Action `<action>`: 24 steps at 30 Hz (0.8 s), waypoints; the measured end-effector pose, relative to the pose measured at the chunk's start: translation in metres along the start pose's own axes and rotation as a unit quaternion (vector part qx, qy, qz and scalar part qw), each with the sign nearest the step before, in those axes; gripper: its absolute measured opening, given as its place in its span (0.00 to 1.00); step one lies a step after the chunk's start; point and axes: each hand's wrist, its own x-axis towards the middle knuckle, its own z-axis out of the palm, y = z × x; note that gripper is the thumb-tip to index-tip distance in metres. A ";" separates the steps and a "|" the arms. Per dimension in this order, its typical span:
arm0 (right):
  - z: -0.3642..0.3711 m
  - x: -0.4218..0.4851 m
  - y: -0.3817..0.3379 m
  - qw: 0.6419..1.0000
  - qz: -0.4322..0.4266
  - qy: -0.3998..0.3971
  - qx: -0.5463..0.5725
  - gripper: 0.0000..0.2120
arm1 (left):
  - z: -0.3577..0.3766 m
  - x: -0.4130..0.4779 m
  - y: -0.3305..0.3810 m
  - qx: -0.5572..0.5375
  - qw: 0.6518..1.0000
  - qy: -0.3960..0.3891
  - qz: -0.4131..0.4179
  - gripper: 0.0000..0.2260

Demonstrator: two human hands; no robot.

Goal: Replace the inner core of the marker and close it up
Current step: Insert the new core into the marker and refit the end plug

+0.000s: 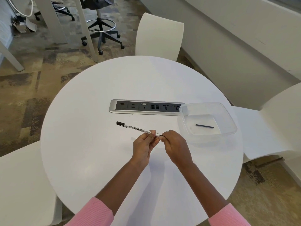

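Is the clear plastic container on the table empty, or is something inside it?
Not empty: one thin black marker core lies flat on the bottom of the clear plastic container.

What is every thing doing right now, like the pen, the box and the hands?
pen: cap on, a dark bit poking out of its back end.
left hand: grips the pen near its back end.
right hand: pinches the dark bit.
box: open, no lid.
black stick: lying flat in the box.
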 end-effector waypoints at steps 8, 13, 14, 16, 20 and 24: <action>-0.006 0.017 0.001 0.921 0.231 -0.124 0.290 0.20 | 0.005 0.001 0.000 0.037 0.999 -0.009 0.024 0.05; -0.016 0.022 0.004 0.779 0.348 -0.216 0.474 0.21 | 0.007 0.001 0.001 0.067 0.996 -0.026 0.048 0.04; -0.018 0.022 0.003 0.781 0.346 -0.214 0.473 0.21 | 0.008 0.002 0.003 0.069 0.996 -0.029 0.055 0.04; -0.018 0.021 -0.001 0.845 0.301 -0.187 0.400 0.22 | 0.009 0.002 0.006 0.066 0.995 -0.030 0.064 0.04; -0.014 0.009 0.001 0.985 0.103 -0.084 0.112 0.11 | 0.009 0.001 0.011 0.054 0.996 -0.015 0.068 0.04; -0.015 0.007 0.006 1.000 0.000 -0.029 0.003 0.09 | 0.010 -0.001 0.012 0.049 0.997 -0.011 0.061 0.04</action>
